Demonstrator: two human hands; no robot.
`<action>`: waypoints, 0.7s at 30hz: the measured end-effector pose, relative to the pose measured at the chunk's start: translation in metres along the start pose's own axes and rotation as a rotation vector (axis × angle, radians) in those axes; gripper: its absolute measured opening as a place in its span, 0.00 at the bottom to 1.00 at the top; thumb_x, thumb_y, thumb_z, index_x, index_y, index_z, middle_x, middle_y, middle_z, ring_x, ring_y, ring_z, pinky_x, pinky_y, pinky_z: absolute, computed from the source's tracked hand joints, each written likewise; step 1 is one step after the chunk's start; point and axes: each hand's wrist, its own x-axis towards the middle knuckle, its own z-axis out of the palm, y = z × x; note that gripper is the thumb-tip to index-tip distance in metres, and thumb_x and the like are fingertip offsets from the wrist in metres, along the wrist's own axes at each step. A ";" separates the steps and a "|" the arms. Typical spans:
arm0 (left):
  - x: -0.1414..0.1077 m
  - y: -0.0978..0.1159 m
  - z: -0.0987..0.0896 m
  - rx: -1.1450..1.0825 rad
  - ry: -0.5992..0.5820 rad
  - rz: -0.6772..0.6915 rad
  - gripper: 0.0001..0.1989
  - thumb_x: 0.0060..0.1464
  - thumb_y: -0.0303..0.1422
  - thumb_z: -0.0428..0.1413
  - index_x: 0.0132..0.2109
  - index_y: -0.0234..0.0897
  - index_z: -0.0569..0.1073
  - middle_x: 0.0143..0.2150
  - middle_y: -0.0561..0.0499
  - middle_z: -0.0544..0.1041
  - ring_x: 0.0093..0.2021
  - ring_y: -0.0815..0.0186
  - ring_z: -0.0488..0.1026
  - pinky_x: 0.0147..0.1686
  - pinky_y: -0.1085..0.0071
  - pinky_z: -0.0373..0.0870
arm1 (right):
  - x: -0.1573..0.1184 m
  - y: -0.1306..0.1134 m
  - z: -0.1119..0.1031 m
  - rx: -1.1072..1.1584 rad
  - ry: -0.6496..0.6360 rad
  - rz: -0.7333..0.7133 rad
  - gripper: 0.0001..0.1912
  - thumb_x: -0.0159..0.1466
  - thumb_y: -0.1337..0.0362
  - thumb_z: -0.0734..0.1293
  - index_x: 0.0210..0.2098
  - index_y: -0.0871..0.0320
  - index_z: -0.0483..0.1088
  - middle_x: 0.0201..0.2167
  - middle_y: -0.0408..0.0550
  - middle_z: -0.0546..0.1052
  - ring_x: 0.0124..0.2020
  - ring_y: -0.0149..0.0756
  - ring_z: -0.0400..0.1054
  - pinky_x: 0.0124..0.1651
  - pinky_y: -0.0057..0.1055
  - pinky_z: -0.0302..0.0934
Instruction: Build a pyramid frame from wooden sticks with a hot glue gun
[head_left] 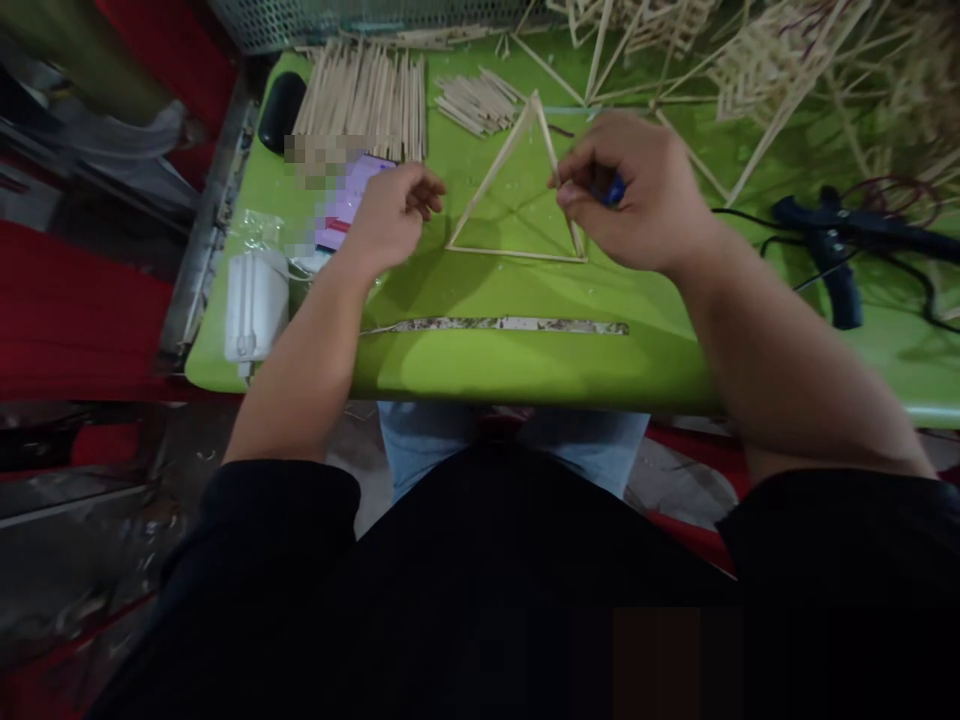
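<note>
A triangle frame of thin wooden sticks (517, 254) rests on the green table (480, 365), its point away from me. My right hand (637, 195) is closed in a pinch at the triangle's right side, thumb and fingertips on the stick. Something small and blue (615, 190) shows inside its curled fingers; its kind is hidden. To the left of the triangle, my left hand (394, 215) hovers apart from it, fingers loosely bent and nothing visible in them. Nearer to me lies a narrow, blotched flat strip (510, 325).
Long sticks (360, 85) and a pile of short sticks (476, 102) lie at the back. On the left are a phone (345, 205), a white cabled device (256, 305) and a black object (282, 112). A glue gun (836, 250) with cables and stick-built frames (780, 80) occupy the right.
</note>
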 end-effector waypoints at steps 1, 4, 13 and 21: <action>0.001 0.000 0.001 -0.008 -0.006 -0.013 0.20 0.55 0.24 0.57 0.53 0.43 0.83 0.48 0.46 0.88 0.46 0.59 0.83 0.50 0.56 0.80 | 0.002 0.002 0.002 0.010 0.018 -0.002 0.28 0.78 0.38 0.61 0.58 0.48 0.81 0.55 0.57 0.81 0.49 0.50 0.70 0.60 0.50 0.68; -0.001 0.004 0.003 -0.018 -0.037 -0.002 0.21 0.52 0.25 0.58 0.52 0.44 0.85 0.49 0.45 0.88 0.48 0.56 0.85 0.52 0.55 0.82 | 0.006 0.010 0.006 0.020 0.025 0.034 0.32 0.76 0.37 0.60 0.62 0.49 0.81 0.56 0.57 0.82 0.46 0.49 0.69 0.57 0.50 0.68; -0.013 0.023 -0.003 0.000 -0.108 0.055 0.25 0.55 0.23 0.56 0.55 0.43 0.87 0.52 0.45 0.88 0.50 0.58 0.86 0.56 0.58 0.84 | -0.002 0.033 0.006 0.004 -0.023 0.157 0.37 0.73 0.34 0.61 0.65 0.52 0.82 0.54 0.59 0.85 0.48 0.52 0.72 0.56 0.52 0.68; -0.014 0.025 -0.015 0.080 -0.323 0.080 0.32 0.50 0.22 0.61 0.62 0.46 0.86 0.62 0.44 0.84 0.57 0.54 0.83 0.64 0.52 0.82 | -0.011 0.045 -0.004 -0.084 -0.208 0.138 0.29 0.68 0.39 0.71 0.56 0.54 0.84 0.45 0.58 0.86 0.41 0.50 0.75 0.54 0.51 0.70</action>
